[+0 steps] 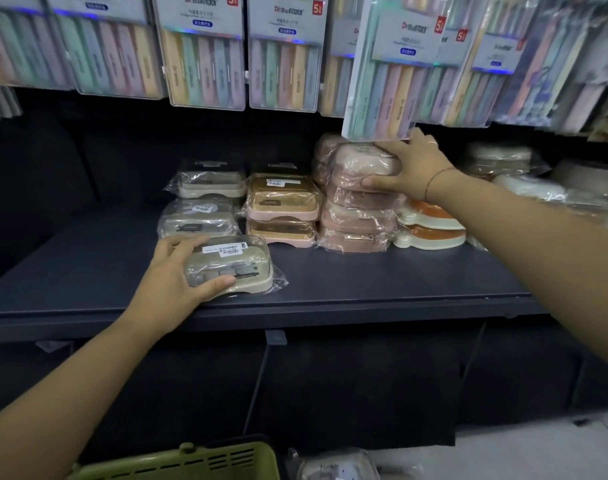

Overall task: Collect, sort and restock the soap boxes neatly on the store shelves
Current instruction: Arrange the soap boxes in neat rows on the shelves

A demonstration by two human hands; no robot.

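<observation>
On the dark shelf (364, 282) my left hand (172, 275) grips a beige soap box with a clear lid (231, 268), wrapped in plastic, near the front edge. Behind it stand two more beige boxes (198, 220). A stack of two pink-based boxes (283, 206) sits in the middle. My right hand (411, 166) holds the top pink soap box (363, 166) of a tall pink stack (356, 223), thumb under it and fingers over its right end. Orange and cream boxes (430, 225) lie to the right of that stack.
Hanging toothbrush packs (205, 53) fill the rail above; one pack (385, 71) hangs right over my right hand. More pale wrapped boxes (499, 161) lie at the far right. A green basket (191, 462) and a wrapped box (337, 465) are on the floor below.
</observation>
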